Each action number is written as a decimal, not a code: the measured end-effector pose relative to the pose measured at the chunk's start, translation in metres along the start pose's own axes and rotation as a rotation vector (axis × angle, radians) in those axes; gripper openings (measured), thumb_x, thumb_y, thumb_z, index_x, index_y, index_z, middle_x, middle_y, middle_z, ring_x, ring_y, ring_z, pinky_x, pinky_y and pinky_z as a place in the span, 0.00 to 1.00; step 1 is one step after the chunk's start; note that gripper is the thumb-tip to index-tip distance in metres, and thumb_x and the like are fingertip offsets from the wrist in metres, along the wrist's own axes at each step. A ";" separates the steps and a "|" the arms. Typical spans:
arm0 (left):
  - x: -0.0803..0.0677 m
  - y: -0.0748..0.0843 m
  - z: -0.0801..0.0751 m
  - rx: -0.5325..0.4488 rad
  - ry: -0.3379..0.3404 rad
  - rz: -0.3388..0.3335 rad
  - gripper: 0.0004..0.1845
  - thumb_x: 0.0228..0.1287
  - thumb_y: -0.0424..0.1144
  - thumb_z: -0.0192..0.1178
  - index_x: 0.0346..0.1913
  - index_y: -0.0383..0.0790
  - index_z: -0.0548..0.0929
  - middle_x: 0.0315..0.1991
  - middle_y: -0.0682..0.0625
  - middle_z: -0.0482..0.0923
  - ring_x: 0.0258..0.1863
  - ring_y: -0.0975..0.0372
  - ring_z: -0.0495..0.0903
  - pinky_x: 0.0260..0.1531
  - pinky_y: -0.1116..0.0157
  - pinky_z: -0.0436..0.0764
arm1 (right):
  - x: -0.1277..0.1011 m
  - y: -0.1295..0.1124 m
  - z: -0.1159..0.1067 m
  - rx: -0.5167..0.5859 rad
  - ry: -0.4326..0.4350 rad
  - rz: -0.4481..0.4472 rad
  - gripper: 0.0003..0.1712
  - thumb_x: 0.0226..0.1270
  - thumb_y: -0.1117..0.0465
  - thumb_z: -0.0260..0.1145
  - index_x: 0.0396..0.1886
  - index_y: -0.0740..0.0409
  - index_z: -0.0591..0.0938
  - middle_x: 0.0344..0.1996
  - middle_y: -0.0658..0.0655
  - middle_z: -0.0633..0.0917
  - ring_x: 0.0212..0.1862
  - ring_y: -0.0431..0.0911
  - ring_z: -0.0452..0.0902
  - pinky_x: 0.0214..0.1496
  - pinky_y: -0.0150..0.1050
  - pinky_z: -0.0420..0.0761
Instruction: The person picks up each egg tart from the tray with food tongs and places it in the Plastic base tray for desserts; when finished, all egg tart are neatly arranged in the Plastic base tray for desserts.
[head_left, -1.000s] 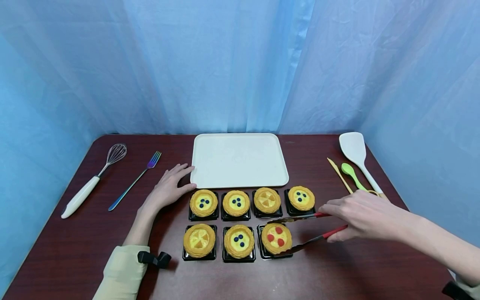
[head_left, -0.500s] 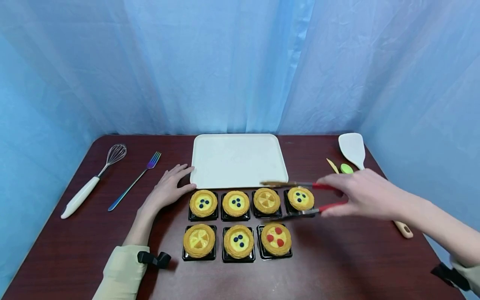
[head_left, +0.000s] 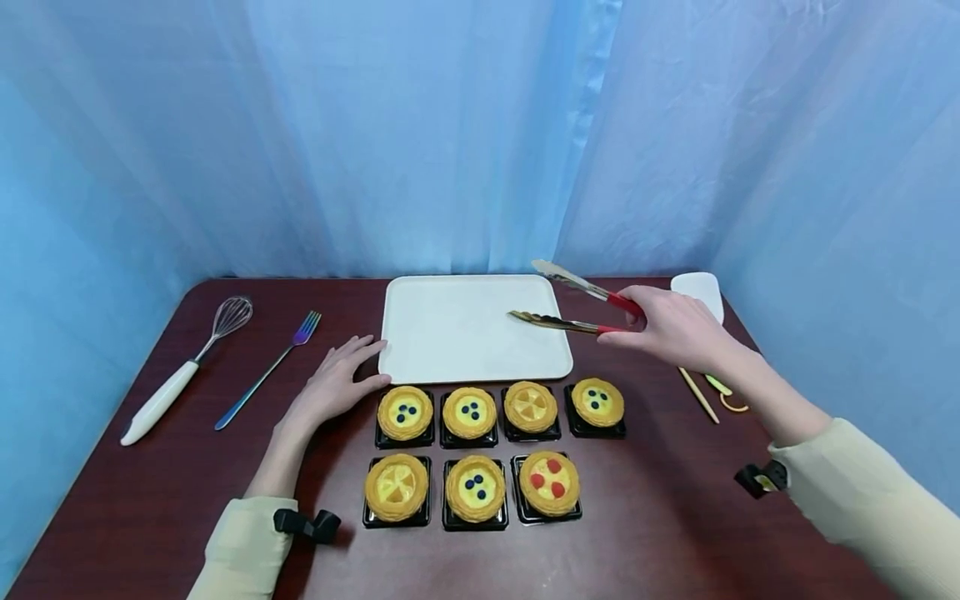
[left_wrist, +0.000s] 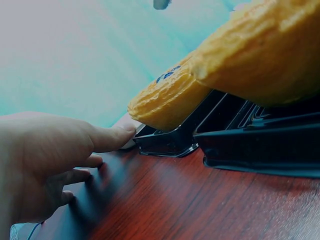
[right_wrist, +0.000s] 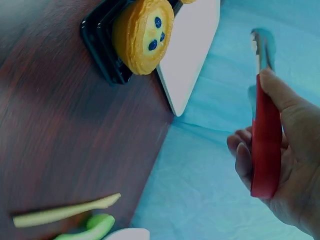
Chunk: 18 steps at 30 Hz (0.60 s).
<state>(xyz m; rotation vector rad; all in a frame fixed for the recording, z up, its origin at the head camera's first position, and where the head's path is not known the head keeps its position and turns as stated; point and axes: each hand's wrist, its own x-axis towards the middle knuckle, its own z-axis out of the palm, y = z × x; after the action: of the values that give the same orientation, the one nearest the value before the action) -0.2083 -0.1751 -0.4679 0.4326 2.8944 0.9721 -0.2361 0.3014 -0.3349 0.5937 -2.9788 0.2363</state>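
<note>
My right hand (head_left: 671,327) grips red-handled metal tongs (head_left: 555,322), raised over the right side of a white tray (head_left: 472,329). The tongs' arms are spread, with nothing between their tips. In the right wrist view, my thumb and fingers curl round the red handle (right_wrist: 266,145). My left hand (head_left: 341,379) lies on the table with fingers extended, fingertips at the tray's left edge. Egg tarts stand in black plastic holders in two rows before the tray. A blueberry tart (head_left: 405,412) is nearest my left hand; a strawberry tart (head_left: 549,483) sits at the front right.
On the left lie a whisk (head_left: 187,371) and a rainbow-coloured fork (head_left: 270,367). A white spatula (head_left: 697,292), a yellow knife (head_left: 699,396) and a green spoon (head_left: 718,384) lie on the right, partly behind my right arm. Blue curtains (head_left: 375,133) hang behind the table.
My right hand has lifted the tongs from around the strawberry tart, moving back and up over the tray. The strawberry tart stays in its holder. My left hand keeps its place.
</note>
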 end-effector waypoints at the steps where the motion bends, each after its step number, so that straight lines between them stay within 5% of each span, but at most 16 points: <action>1: 0.000 0.000 0.000 -0.001 -0.001 -0.003 0.35 0.74 0.49 0.62 0.78 0.41 0.67 0.80 0.33 0.57 0.82 0.38 0.49 0.81 0.35 0.43 | 0.003 0.002 0.002 0.014 0.010 0.016 0.31 0.58 0.35 0.77 0.48 0.53 0.82 0.29 0.51 0.81 0.28 0.44 0.72 0.27 0.38 0.69; 7: 0.000 0.000 -0.001 0.001 0.006 -0.001 0.34 0.74 0.48 0.62 0.78 0.41 0.68 0.80 0.32 0.57 0.82 0.38 0.50 0.81 0.35 0.43 | 0.012 0.015 0.020 0.123 0.092 0.137 0.40 0.56 0.32 0.76 0.52 0.61 0.84 0.38 0.62 0.86 0.34 0.51 0.77 0.32 0.43 0.73; 13: 0.000 -0.001 0.001 -0.002 0.016 0.000 0.34 0.74 0.49 0.62 0.77 0.41 0.68 0.80 0.32 0.58 0.82 0.38 0.50 0.80 0.35 0.44 | 0.014 0.033 0.047 0.238 0.164 0.236 0.38 0.56 0.30 0.74 0.44 0.61 0.83 0.30 0.60 0.84 0.30 0.51 0.74 0.30 0.40 0.71; 18: -0.001 -0.002 0.002 0.001 0.015 0.003 0.35 0.73 0.49 0.63 0.77 0.41 0.68 0.80 0.32 0.58 0.82 0.38 0.50 0.80 0.35 0.44 | 0.006 0.042 0.074 0.283 0.206 0.338 0.41 0.57 0.28 0.73 0.49 0.60 0.84 0.31 0.61 0.84 0.31 0.52 0.75 0.29 0.41 0.72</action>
<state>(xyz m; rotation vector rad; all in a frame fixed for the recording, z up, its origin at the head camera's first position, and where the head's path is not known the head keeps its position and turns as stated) -0.2079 -0.1758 -0.4707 0.4323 2.9084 0.9783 -0.2626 0.3252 -0.4121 0.0716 -2.8425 0.7069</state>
